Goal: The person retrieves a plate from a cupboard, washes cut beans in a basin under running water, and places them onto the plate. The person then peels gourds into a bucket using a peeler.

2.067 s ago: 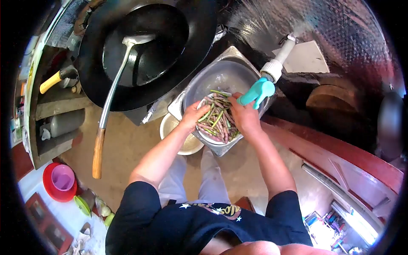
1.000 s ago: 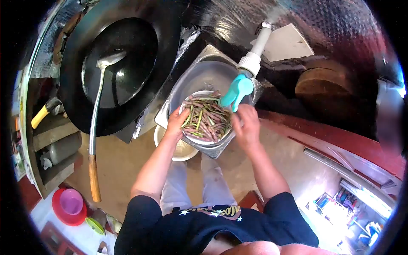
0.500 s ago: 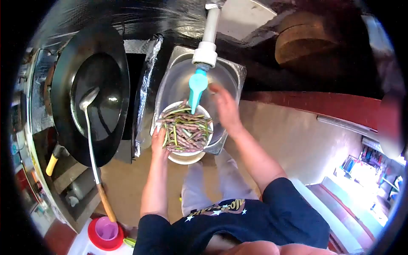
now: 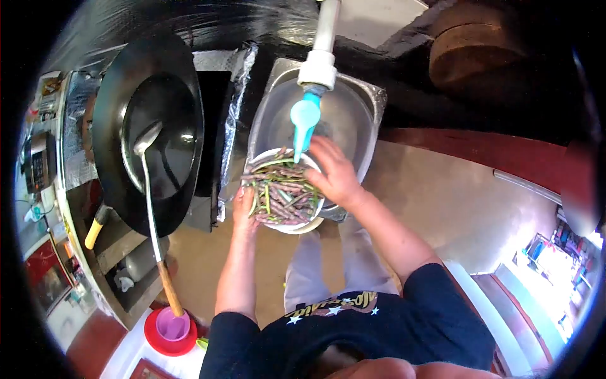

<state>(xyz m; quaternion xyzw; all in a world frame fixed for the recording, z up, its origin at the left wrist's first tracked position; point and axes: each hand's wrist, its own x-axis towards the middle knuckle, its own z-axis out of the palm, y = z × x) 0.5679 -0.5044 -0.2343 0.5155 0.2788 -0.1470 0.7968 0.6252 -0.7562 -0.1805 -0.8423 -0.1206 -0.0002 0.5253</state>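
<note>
A white bowl [image 4: 312, 223] heaped with cut purple and green bean pods [image 4: 287, 196] is at the near edge of a metal sink [image 4: 262, 120]. My left hand [image 4: 243, 207] grips the bowl's left side, its thumb along the rim. Over the bowl's right side is my right hand [image 4: 338, 174], fingers apart and stretched toward the tap, thumb at the pods; whether it touches them I cannot tell. A turquoise tap handle [image 4: 305, 117] on a white pipe [image 4: 317, 69] points down at the bowl's far rim.
To the left stands a large black wok [image 4: 167, 183] with a long wooden-handled ladle [image 4: 148, 183] in it. A pink cup [image 4: 172, 324] sits on a red plate [image 4: 164, 347] at lower left. Crumpled foil [image 4: 235, 120] edges the stove beside the sink.
My right hand has moved in from beyond the tap's right side to the bowl's right part. My left hand still holds the bowl. The whole view has shifted slightly.
</note>
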